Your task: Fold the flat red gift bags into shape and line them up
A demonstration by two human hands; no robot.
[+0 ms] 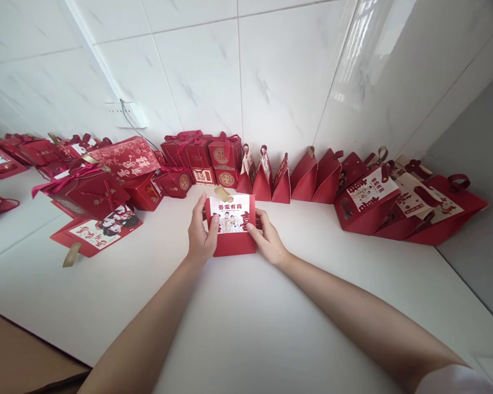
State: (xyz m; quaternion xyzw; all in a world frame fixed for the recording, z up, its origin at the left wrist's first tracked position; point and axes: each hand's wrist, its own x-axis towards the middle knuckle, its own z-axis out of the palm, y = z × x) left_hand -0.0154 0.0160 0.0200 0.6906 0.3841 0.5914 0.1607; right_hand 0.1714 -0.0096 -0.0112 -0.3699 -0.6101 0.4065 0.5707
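Observation:
A red gift box with a white printed panel, a cartoon couple and a gold ribbon loop on top is held upright at the middle of the white table. My left hand grips its left side, the thumb pressed on the front panel. On the right side, my right hand closes round the edge with its thumb on the front. The fingers behind the box are partly hidden. Behind it, several peaked red boxes stand in a row.
Red boxes with ribbons line the white tiled wall. A flat red box lies at the left, beside a ribboned box. More peaked boxes cluster at the right. A socket with a cable is on the wall.

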